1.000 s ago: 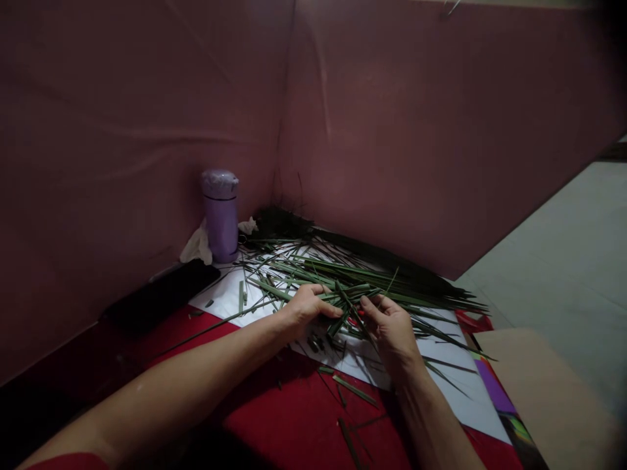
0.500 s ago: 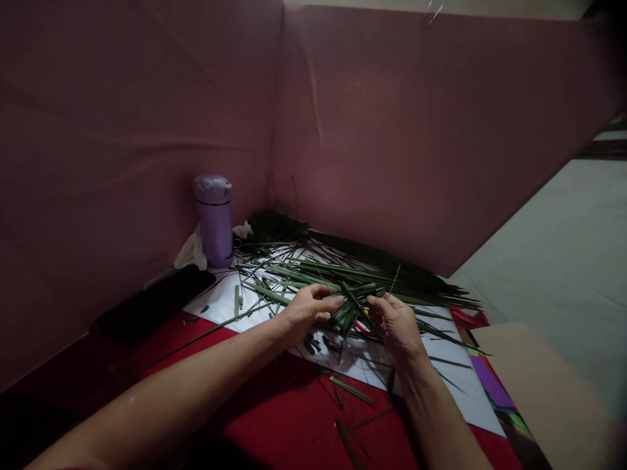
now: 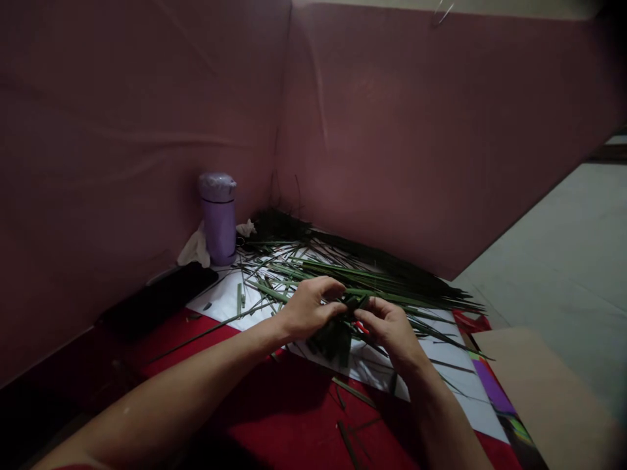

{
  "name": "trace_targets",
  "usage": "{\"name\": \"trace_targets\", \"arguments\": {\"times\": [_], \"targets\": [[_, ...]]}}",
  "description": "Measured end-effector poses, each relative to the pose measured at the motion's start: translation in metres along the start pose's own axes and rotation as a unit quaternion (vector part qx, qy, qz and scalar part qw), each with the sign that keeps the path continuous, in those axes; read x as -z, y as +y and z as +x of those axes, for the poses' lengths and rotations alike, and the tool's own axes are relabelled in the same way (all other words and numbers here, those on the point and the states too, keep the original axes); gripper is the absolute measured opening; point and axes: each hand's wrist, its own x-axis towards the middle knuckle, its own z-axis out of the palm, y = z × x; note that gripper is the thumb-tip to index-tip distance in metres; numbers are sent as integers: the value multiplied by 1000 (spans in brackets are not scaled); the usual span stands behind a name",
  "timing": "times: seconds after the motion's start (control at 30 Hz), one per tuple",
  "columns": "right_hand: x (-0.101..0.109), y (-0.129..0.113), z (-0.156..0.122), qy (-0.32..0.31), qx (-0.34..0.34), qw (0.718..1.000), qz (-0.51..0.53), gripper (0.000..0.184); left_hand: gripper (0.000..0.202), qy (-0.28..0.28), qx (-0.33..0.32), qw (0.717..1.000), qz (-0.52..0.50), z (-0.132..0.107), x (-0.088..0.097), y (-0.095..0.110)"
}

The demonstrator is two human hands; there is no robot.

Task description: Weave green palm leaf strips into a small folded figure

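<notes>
Between my two hands is a dark green bundle of folded leaf strips [image 3: 334, 341], its lower part hanging below my left fingers. My left hand [image 3: 313, 305] pinches it from the left, thumb and fingers closed on its top. From the right, my right hand [image 3: 386, 321] grips the upper edge with thumb and fingertips. Just under the right fingers shows a bit of a red-handled tool [image 3: 361, 327], mostly hidden. Long green leaf blades [image 3: 362, 281] lie behind the hands on a white sheet [image 3: 220, 297].
A purple flask [image 3: 219, 222] stands at the back left beside crumpled tissue [image 3: 194, 249] and a black flat object [image 3: 161, 297]. Leaf scraps [image 3: 349, 444] lie on the red cloth [image 3: 274, 418]. Pink panels [image 3: 382, 130] rise behind; brown cardboard [image 3: 543, 385] is at right.
The leaf bundle has turned, so its broad part now hangs lower left. My hands have come closer together, with my right hand shifted slightly left. The view has moved slightly.
</notes>
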Motion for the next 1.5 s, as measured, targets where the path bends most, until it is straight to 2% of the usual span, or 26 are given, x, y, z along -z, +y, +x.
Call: {"name": "trace_targets", "arguments": {"times": [0.07,0.17,0.27,0.4,0.63,0.77,1.0,1.23,1.37,1.5], "targets": [[-2,0,-1,-22,17,1000,-8,14,23,-46,34,998,4,-1,-3,-7],[-4,1,-1,-41,30,999,-14,15,14,-92,114,989,-14,0,-3,-15],[-5,5,1,-20,19,999,-29,20,9,-77,172,981,-34,3,-1,-17],[-6,9,3,-16,19,998,-51,25,9,-69,207,974,-69,4,0,-16],[-13,6,0,-34,45,997,-51,13,13,-55,240,956,-159,3,-1,-19],[-13,9,1,-16,51,996,-78,13,12,-43,246,951,-180,3,1,-22],[-14,17,4,-11,55,994,-98,17,16,-124,211,953,-176,3,3,-26],[-19,20,6,14,72,989,-131,15,13,-77,205,972,-89,4,-2,-31],[-21,20,7,22,80,987,-140,15,15,-59,214,970,-96,4,-2,-32],[-23,21,8,30,84,985,-148,15,14,-68,227,964,-122,4,-1,-33]]}}
